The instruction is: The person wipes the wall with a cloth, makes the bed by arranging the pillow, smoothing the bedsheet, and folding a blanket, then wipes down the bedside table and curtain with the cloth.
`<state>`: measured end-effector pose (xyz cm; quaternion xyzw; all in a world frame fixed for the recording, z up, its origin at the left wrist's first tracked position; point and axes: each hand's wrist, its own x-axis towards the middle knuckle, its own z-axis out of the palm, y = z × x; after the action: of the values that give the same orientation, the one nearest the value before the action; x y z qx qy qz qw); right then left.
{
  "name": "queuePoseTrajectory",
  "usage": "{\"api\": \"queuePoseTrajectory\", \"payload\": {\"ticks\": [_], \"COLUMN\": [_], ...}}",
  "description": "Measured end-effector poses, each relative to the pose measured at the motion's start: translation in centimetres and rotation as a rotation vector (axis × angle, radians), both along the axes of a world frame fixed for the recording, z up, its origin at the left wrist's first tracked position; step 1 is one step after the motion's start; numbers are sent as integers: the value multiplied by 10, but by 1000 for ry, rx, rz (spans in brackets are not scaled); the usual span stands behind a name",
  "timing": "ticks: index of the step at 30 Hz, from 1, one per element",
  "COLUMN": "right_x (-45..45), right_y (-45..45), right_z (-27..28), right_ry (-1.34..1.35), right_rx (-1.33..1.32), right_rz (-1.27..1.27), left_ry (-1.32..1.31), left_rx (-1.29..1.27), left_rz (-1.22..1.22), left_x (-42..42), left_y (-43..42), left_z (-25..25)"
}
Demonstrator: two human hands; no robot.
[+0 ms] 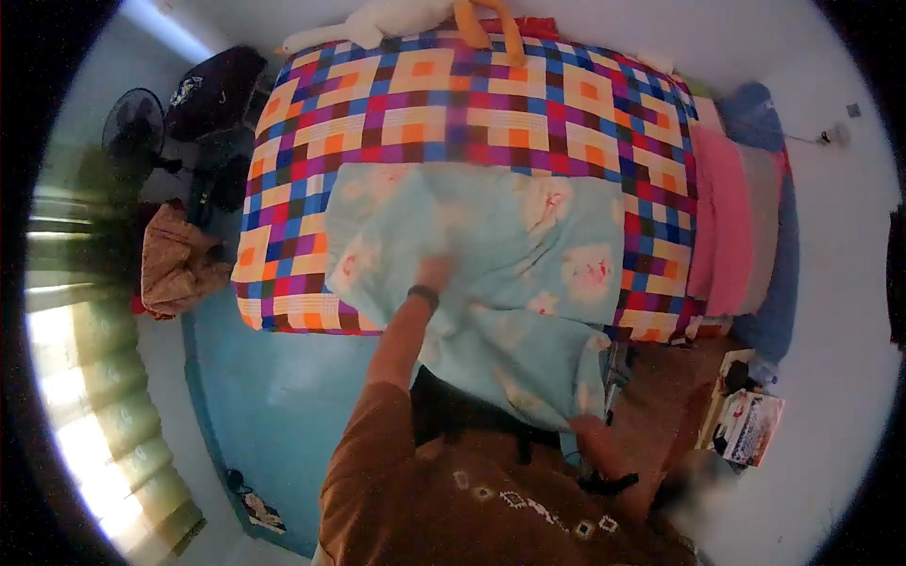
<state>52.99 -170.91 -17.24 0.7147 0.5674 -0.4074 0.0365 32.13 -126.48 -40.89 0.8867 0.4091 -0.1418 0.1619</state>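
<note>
A light blue floral cloth lies partly spread on the bed's colourful checkered cover, and its near part hangs over the bed's front edge. My left hand, with a dark band at the wrist, is on the middle of the cloth; its fingers are blurred. At the lower right, my right hand is at the cloth's hanging corner, dim and partly hidden, so its fingers cannot be made out.
Pink and grey pillows lie at the bed's right end. A white plush toy rests along the far edge. At left stand a fan, a black bag and a draped brown cloth. Books sit at lower right.
</note>
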Motion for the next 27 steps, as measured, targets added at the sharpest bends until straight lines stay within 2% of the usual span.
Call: {"api": "queuePoseTrajectory", "payload": {"ticks": [2,3,5,7,8,9,10,11,12,13,14,15,17,19,22,24,26,27], "right_x": [22,28,43,75,94,113,128,144,173,201,218,236,262,278,305,315,319,318], "right_y": [-31,-15,43,36,44,62,82,102,112,124,145,170,228,282,346,367,369,370], "right_z": [-46,-31,26,8,8,7,8,9,-13,-39,-50,-61,-101,-126,-197,-236,-261,-265], "right_ry": [95,62,-8,-141,-164,-184,-293,-401,-421,-442,-452,-461,-584,-435,-432,-378,-308,-273], "right_rx": [287,189,-14,266,405,545,507,462,420,377,485,594,431,617,470,373,542,629], "right_rz": [-113,-137,-184,-323,-291,-260,-277,-292,-307,-321,-275,-226,-184,-244,-266,-306,-241,-207], "left_ry": [96,122,11,-56,-67,-161,-255,-205,-270,-225,-90,-110,-114,-71,-59,-201,-285,-361], "left_rx": [128,120,57,30,43,84,126,84,240,260,230,288,333,297,334,260,207,218], "left_rz": [-53,53,54,70,83,204,325,640,669,719,985,1017,980,847,863,828,823,671], "left_x": [-2,-2,-12,-35,-52,-65,-78,-96,-152,-157,-180,-198,-218,-227,-200,-174,-134,-133], "left_y": [10,10,20,31,38,40,42,48,54,54,59,58,61,65,73,80,88,91], "left_z": [4,6,42,57,59,89,135,161,135,193,205,204,195,168,128,117,124,116]}}
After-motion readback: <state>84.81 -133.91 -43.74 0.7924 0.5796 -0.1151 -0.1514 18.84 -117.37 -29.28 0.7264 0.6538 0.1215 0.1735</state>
